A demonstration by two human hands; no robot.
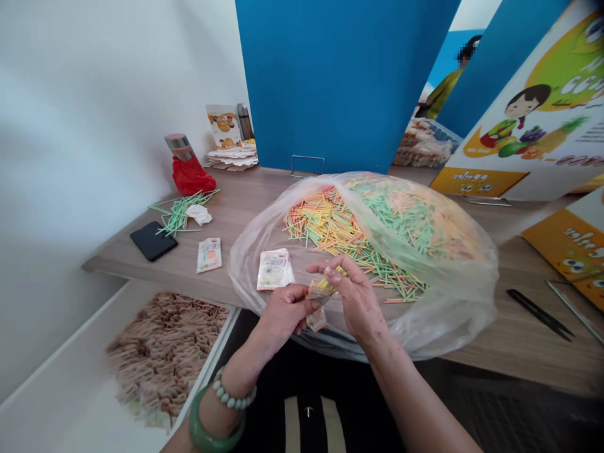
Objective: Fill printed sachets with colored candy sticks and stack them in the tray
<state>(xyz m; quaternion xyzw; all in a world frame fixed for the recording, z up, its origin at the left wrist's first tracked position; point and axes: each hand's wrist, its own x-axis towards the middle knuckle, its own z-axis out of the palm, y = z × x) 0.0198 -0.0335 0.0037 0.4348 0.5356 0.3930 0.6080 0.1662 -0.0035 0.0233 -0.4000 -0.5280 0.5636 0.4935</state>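
My left hand (283, 309), with a beaded bracelet and a green bangle at the wrist, pinches a small printed packet (317, 319). My right hand (355, 296) holds short yellow sticks (336, 277) at the packet's upper end; whether their tips are inside it I cannot tell. Beyond both hands, a large clear plastic bag (252, 236) lies open on the table, with a heap of thin green, yellow and pink sticks (325, 220) in it. A stack of flat printed packets (274, 269) lies just left of my hands, on the bag's edge.
At left are a filled packet (209, 255), a black phone (153, 240), loose green sticks (177, 212), crumpled tissue (199, 214) and a red bag (191, 176). Below, a white bin (61, 371) holds many packets. Black tweezers (540, 314) lie right. A person (443, 91) is behind the blue panel (330, 82).
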